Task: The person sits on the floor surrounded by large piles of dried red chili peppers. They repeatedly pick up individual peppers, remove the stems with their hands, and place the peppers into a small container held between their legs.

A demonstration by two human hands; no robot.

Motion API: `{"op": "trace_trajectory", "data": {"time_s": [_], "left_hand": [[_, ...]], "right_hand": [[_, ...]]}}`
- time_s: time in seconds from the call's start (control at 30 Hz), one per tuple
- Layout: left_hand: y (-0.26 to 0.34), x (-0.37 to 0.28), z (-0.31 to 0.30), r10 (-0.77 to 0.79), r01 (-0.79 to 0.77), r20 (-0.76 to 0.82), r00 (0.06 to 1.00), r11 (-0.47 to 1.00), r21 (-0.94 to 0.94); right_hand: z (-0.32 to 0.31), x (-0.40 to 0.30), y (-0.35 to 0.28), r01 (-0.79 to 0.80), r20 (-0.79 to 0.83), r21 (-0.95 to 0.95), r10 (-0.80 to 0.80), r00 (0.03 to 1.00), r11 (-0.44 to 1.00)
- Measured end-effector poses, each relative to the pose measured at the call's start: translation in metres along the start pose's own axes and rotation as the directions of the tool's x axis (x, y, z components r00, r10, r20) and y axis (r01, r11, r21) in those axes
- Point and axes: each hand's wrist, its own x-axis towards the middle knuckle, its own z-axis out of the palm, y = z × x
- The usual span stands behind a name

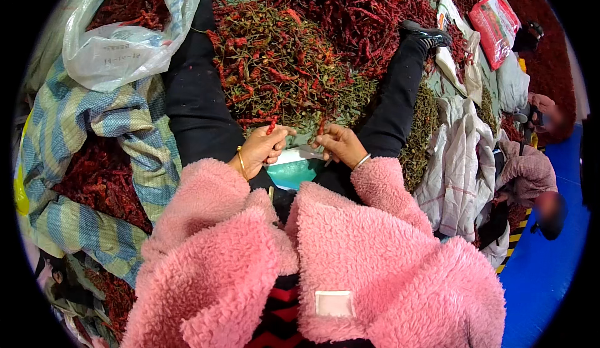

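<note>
My left hand [265, 147], a gold bangle at its wrist, is closed round a dried red chili pepper [271, 126] whose end sticks up by the thumb. Across a small gap, my right hand [338, 142], with a silver bangle, pinches another dried red chili [321, 127] between thumb and fingers. Just beyond both hands, between my legs, lies a heap of chili stems mixed with red chilies [276, 62]. A larger pile of dark red dried chilies [347, 15] lies behind it. Below the hands a teal and white sheet or bag [293, 172] shows in my lap.
At left stand a blue-and-cream striped woven sack [108, 207] holding red chilies and a clear plastic bag [126, 57]. To the right are more stems [418, 137], a white woven sack [457, 174] and a red printed bag [494, 29]. A person [529, 170] bends at the far right.
</note>
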Motion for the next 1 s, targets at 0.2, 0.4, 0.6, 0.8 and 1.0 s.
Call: {"op": "trace_trajectory", "data": {"time_s": [0.2,0.4,0.6,0.8,1.0], "left_hand": [[0.001,-0.001,0.013,0.037,-0.030,-0.052,0.998,0.991,0.131],[-0.017,0.024,0.011,0.339,-0.289,-0.040,0.940,0.851,0.438],[-0.013,0.025,0.012,0.420,-0.320,-0.075,0.905,0.784,0.533],[-0.010,0.024,0.001,0.164,-0.171,-0.186,0.969,0.985,-0.025],[-0.004,0.018,-0.005,0.182,-0.192,-0.064,0.981,0.958,-0.212]], "right_hand": [[0.019,0.004,0.006,0.066,0.049,-0.198,-0.058,0.997,0.978],[0.029,0.006,0.005,0.191,0.038,-0.410,-0.193,0.980,0.892],[0.034,0.007,-0.002,0.240,0.048,-0.498,-0.250,0.967,0.833],[0.037,0.010,0.000,0.181,-0.049,-0.066,-0.185,0.982,0.981],[-0.004,0.017,0.027,0.123,-0.144,-0.893,-0.534,0.833,0.433]]}}
